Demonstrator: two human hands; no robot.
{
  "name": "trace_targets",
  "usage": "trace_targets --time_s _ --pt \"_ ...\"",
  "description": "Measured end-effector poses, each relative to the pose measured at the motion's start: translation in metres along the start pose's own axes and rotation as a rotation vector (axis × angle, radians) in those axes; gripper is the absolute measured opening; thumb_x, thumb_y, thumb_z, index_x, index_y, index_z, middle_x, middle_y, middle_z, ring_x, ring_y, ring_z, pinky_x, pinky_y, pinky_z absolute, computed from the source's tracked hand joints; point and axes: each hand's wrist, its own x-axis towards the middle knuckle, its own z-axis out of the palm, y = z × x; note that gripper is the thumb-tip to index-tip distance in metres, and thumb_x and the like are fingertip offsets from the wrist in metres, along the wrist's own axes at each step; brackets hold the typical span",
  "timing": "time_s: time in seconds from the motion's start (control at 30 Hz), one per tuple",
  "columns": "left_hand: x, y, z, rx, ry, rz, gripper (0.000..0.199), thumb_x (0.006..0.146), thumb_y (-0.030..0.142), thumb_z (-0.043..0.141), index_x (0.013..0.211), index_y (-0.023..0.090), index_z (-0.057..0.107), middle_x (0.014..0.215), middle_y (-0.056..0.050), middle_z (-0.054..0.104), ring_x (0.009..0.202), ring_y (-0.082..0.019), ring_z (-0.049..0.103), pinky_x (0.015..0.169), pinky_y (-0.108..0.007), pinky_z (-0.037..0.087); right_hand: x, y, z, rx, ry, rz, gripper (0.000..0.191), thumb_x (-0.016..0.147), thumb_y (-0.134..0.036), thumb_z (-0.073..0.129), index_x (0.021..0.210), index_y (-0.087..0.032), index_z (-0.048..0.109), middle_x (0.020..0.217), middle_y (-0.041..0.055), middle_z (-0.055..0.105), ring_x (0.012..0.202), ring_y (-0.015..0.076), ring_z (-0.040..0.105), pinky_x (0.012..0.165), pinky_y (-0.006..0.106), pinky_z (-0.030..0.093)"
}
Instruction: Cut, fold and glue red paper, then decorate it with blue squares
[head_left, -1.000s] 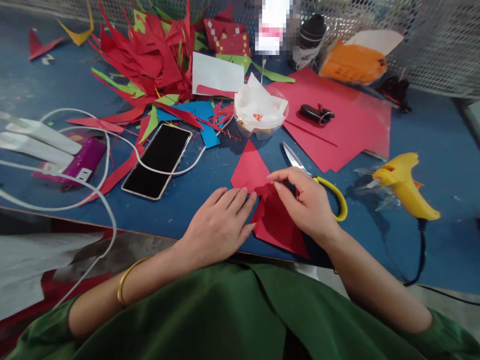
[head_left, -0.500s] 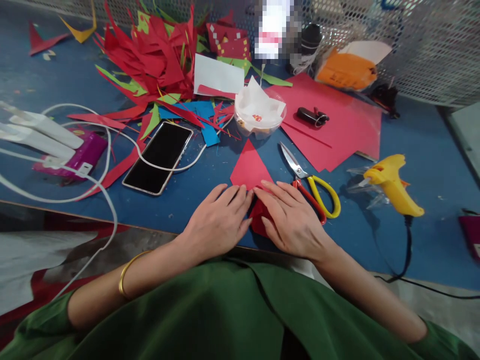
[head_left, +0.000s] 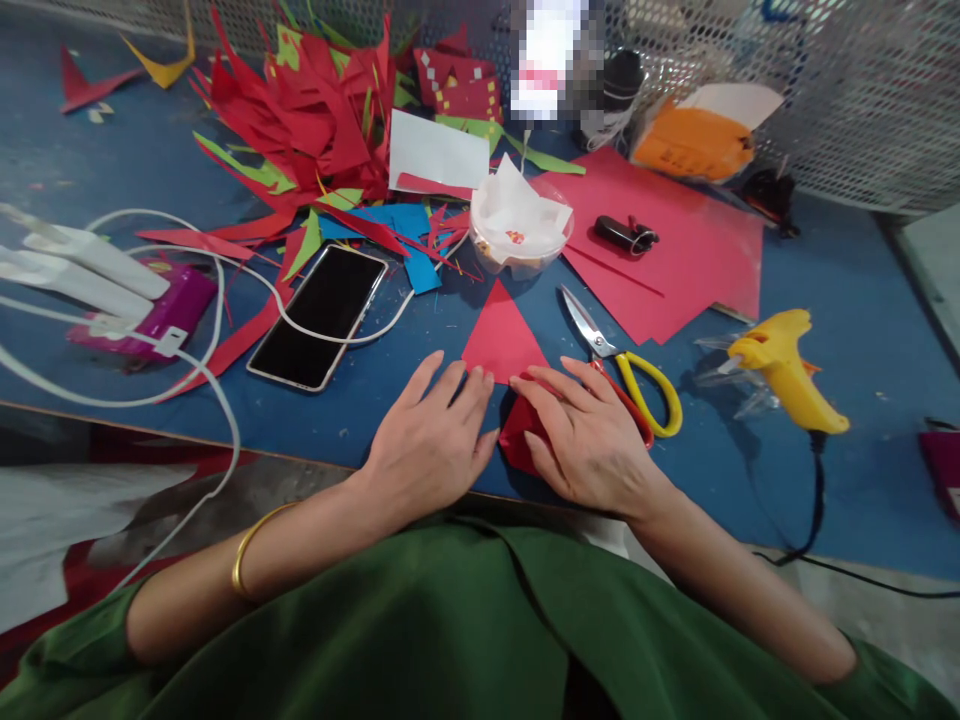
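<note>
A piece of red paper lies before me, its pointed end directed away from my body. Its lower part, in darker red, shows between my hands and runs under the right one. My left hand rests flat, fingers stretched out, with the fingertips at the paper's left lower edge. On the other side, my right hand lies over the paper with its fingers spread and flat. Scissors with red and yellow handles lie just beyond my right hand, blades partly apart; the fingers cover part of the red handle.
A phone with a white cable across it lies left. Behind are red paper scraps, a plastic bowl and red sheets. A yellow glue gun stands right; a purple box with white plugs is far left.
My left hand has shifted slightly left and its fingers have spread, showing more of the red paper between the hands. My right hand stays almost in place, its fingers slightly more spread.
</note>
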Motion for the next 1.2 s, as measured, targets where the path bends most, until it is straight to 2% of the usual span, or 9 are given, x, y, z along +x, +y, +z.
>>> trace_targets --time_s 0.2,0.33,0.43,0.53,0.77,0.9,1.0,1.1,1.2 --pt "-0.017 -0.007 -0.003 -0.005 0.026 -0.074 0.049 0.098 0.034 0.049 0.131 0.0 0.061 0.133 -0.019 0.065 0.131 -0.039 0.054 0.115 -0.062 0.031 0.0 -0.001 0.001 -0.008 -0.004 0.016 0.045 0.097 -0.028 0.042 0.131 -0.001 0.057 0.126 0.0175 0.07 0.121 0.0318 0.06 0.112 0.052 0.038" --pt "-0.018 -0.004 -0.002 -0.03 0.126 -0.125 0.045 0.097 0.033 0.05 0.132 0.006 0.062 0.137 -0.014 0.064 0.13 -0.035 0.056 0.117 -0.059 0.03 0.001 -0.003 0.002 -0.026 0.004 0.001 0.045 0.098 -0.028 0.042 0.127 0.002 0.059 0.124 0.0191 0.071 0.118 0.0328 0.061 0.111 0.052 0.038" --pt "-0.009 -0.001 0.0 -0.111 0.054 -0.044 0.043 0.098 0.027 0.046 0.135 0.01 0.06 0.14 -0.01 0.062 0.131 -0.031 0.055 0.117 -0.054 0.034 0.002 -0.005 0.002 -0.056 0.001 -0.004 0.045 0.099 -0.029 0.041 0.127 0.001 0.059 0.124 0.0194 0.07 0.118 0.0327 0.061 0.111 0.052 0.037" --pt "-0.003 0.0 0.001 -0.145 -0.022 -0.011 0.044 0.098 0.029 0.045 0.134 0.009 0.06 0.139 -0.011 0.063 0.129 -0.031 0.057 0.116 -0.055 0.036 0.001 -0.005 0.002 -0.058 -0.02 0.011 0.045 0.099 -0.03 0.04 0.131 -0.004 0.057 0.125 0.0181 0.07 0.119 0.0316 0.06 0.111 0.053 0.037" --pt "-0.016 -0.008 -0.007 -0.103 -0.048 -0.078 0.041 0.1 0.029 0.046 0.135 0.015 0.061 0.138 -0.007 0.064 0.13 -0.032 0.056 0.119 -0.06 0.029 -0.002 -0.003 0.002 0.017 -0.007 0.031 0.048 0.098 -0.034 0.043 0.134 -0.004 0.055 0.127 0.0182 0.069 0.119 0.0325 0.06 0.113 0.055 0.035" --pt "-0.021 -0.009 -0.005 -0.119 -0.021 -0.105 0.045 0.099 0.031 0.047 0.141 0.018 0.055 0.143 -0.007 0.06 0.138 -0.031 0.048 0.12 -0.06 0.027 -0.002 -0.004 0.003 0.015 -0.004 0.022 0.049 0.097 -0.033 0.045 0.132 -0.001 0.055 0.126 0.0193 0.069 0.119 0.0328 0.059 0.114 0.054 0.035" --pt "-0.017 -0.006 -0.001 -0.136 -0.023 -0.075 0.048 0.099 0.03 0.047 0.145 0.015 0.051 0.147 -0.009 0.056 0.143 -0.031 0.042 0.12 -0.058 0.028 -0.001 -0.004 0.004 0.003 0.016 0.013 0.049 0.097 -0.033 0.044 0.131 0.0 0.055 0.124 0.0199 0.069 0.117 0.0327 0.06 0.113 0.054 0.036" --pt "-0.012 -0.003 0.003 -0.158 -0.059 -0.033 0.046 0.099 0.028 0.046 0.142 0.012 0.053 0.146 -0.01 0.057 0.138 -0.031 0.048 0.119 -0.056 0.03 -0.001 -0.005 0.004 -0.002 0.005 0.011 0.049 0.097 -0.034 0.043 0.133 -0.002 0.055 0.125 0.0197 0.069 0.117 0.0325 0.061 0.112 0.055 0.036" --pt "-0.009 -0.006 0.005 -0.225 -0.037 -0.063 0.041 0.1 0.028 0.046 0.137 0.013 0.058 0.139 -0.009 0.063 0.13 -0.03 0.055 0.116 -0.054 0.036 -0.001 -0.006 0.004 -0.001 -0.012 0.011 0.051 0.097 -0.034 0.042 0.133 -0.001 0.054 0.126 0.0209 0.068 0.117 0.033 0.061 0.113 0.055 0.036"
